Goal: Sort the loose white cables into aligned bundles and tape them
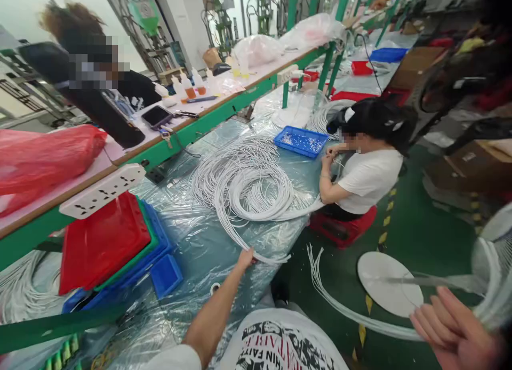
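My left hand (246, 258) is closed around the loose end of a thick bundle of thin white cables (229, 228) near the front edge of the table. The bundle runs back into a large coiled heap of white cables (260, 186). On the right, out over the floor, my right hand (452, 327) has its fingers curled round another bundle of white cables (360, 318). That bundle's loose ends fan out toward the table, and its other part bends up at the right edge, where it is blurred.
Stacked red trays (106, 242) and a small blue bin (166, 275) stand at left. A seated co-worker (364, 162) works beside a blue tray of small white pieces (302, 141). A power strip (103, 191) hangs on the shelf edge. A round white disc (390, 284) is low at right.
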Demonstrator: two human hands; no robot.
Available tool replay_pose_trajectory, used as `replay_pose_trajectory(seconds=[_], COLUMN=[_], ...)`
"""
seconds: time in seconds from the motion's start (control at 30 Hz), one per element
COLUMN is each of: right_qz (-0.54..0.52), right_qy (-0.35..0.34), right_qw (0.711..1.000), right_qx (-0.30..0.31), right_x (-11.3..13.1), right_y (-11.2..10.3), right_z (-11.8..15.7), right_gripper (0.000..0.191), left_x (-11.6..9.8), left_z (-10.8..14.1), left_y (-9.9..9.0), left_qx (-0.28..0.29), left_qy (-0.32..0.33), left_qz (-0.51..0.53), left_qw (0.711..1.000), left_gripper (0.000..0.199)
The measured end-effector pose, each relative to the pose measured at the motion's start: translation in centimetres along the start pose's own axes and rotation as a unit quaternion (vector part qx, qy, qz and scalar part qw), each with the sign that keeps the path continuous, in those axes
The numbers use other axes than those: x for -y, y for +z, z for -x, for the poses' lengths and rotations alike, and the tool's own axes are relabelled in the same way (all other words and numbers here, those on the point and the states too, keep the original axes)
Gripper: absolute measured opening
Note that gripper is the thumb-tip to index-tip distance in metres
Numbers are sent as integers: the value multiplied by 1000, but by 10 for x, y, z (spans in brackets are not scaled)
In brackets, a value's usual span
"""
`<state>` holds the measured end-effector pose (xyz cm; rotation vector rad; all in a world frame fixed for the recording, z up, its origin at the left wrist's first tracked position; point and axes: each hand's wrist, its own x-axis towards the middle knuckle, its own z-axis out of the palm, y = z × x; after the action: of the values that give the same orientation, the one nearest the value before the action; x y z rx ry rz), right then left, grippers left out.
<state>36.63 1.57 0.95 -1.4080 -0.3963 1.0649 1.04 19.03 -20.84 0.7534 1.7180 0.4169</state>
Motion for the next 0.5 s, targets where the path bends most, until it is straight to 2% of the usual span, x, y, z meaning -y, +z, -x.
replay_pose_trajectory(seconds=[0.1,0.23,0.3,0.37,0.43,0.5], right_qz=[-66,-86,-93,-102,-110,-114], right_qy=[51,54,49,41,35,29], right_qw=[995,993,993,993,993,993], right_qx=[-50,-64,-62,-51,-36,-17], right_x=[9,11,9,7,5,3], right_y=[-2,-14,-19,-21,-19,-14], right_z=[12,23,26,27,27,28], right_gripper=[59,59,59,59,59,59], left_x=[-15,-27,-29,-31,-33,-36], left_z=[-4,12,20,23,21,16], left_y=[-13,-22,-17,-6,5,15], left_qx=[42,50,48,50,52,52], left_qy=[43,182,254,306,335,346], left_qz=[-190,-380,-446,-497,-538,-568], left_qw=[980,905,857,810,772,744], left_gripper=[31,24,18,24,29,27])
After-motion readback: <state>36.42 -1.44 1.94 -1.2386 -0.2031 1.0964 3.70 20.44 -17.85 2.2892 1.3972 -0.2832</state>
